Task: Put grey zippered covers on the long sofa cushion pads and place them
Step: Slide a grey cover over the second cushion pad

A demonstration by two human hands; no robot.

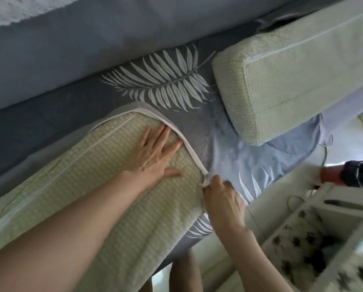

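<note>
Left hand: I see my left hand (155,157) lying flat with fingers straight and spread, palm down on the right end of the cushion pad (88,190).
Right hand: my right hand (224,201) has its fingers curled, and the fingertips pinch the zipper pull (205,180) at the pad's near right corner.
Cushion pad: a long, pale green woven pad that runs from near left toward the middle, with its top face bare.
Grey cover: the grey cover (189,123), printed with white leaves, wraps the far and right sides of the pad. Its mouth is unzipped across the pad's end.
Zipper tape: the white zipper tape (189,148) curves from the pad's far right corner down to the pull, just beside my left fingertips.
Second pad: a second pad (281,91) of the same pale weave lies far right, tilted and uncovered, resting on pale blue cloth (250,157).
Background: a grey-blue sofa back (92,49) runs along the far side.
Near right: a white rack (323,207) holds dark-spotted fabric that is too blurred for me to identify.
</note>
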